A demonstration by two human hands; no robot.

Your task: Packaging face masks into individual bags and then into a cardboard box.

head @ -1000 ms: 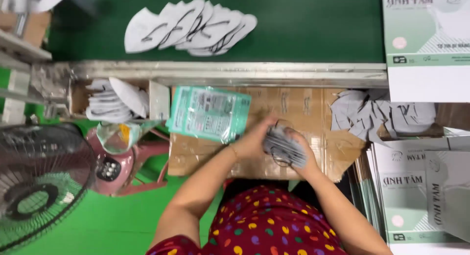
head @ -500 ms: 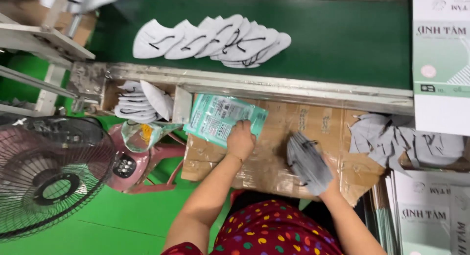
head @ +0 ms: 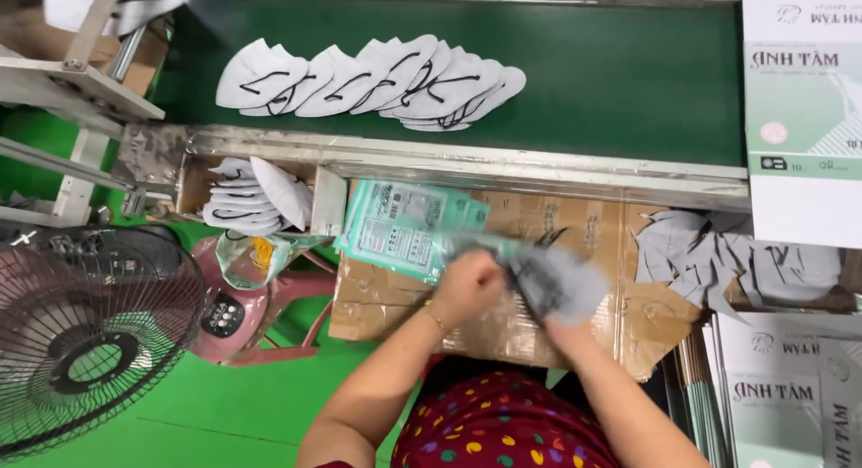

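Grey masks: I see a small bundle of grey masks (head: 561,284) over the cardboard worktop (head: 575,225), blurred by motion.
Handling: I judge them light, soft and floppy; best pinched flat across the fold.
Right hand: my right hand (head: 567,329) has fingers clamped around the bundle's lower edge.
Left hand: my left hand (head: 467,286) touches the bundle's left end; whether fingers are shut, I cannot tell.
Pouches: teal plastic pouches (head: 404,230) lie just left.
Belt: white masks (head: 377,82) overlap on the green conveyor (head: 628,73) beyond.
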